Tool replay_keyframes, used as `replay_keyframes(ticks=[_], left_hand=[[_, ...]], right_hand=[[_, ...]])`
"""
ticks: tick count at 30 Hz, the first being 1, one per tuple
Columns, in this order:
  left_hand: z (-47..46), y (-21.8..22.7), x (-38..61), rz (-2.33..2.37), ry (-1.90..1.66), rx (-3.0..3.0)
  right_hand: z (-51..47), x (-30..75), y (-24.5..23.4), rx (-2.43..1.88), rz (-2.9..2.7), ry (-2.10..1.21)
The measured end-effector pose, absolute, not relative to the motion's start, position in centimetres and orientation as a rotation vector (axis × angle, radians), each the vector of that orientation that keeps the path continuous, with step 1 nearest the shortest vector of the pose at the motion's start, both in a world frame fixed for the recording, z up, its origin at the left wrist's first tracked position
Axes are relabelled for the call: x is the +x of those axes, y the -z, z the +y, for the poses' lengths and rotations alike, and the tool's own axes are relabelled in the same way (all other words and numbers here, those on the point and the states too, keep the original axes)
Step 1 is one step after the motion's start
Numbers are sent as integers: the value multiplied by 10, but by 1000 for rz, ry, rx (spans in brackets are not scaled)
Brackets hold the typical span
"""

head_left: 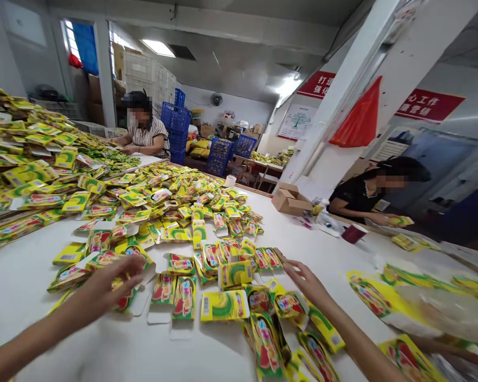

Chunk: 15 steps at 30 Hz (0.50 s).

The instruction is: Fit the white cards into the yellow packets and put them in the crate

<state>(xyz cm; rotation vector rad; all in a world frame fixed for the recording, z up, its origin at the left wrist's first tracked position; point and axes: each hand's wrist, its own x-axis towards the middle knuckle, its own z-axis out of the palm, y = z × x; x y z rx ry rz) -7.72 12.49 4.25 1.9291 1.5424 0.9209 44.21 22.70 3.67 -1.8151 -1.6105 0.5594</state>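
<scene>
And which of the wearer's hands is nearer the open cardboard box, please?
Right: the right hand is this side of the cardboard box, the left hand farther left.

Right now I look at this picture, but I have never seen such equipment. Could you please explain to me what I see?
There is no machine. A person wears a camera on the head, and this single picture looks forward and down from there. The left grip, a bare hand, is blurred and open above the boxes; the right grip, also bare, has its fingers stretched out near others. I see nothing held in either, but cannot tell about touching. Many boxes lie loose on the white table, heaped higher at the back left. A carton stands farther back. The arm at lower right seems somebody else's.
</scene>
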Motion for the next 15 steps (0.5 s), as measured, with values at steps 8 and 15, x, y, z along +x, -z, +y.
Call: replay_keyframes(ticks=[8,15], left_hand=[[324,-38,-124,1995,-1052,2180],[432,-9,-145,2225,-615,2011]], right_hand=[[387,406,0,-1947,-1513,-471],[486,400,33,-1932,-1514,-490]])
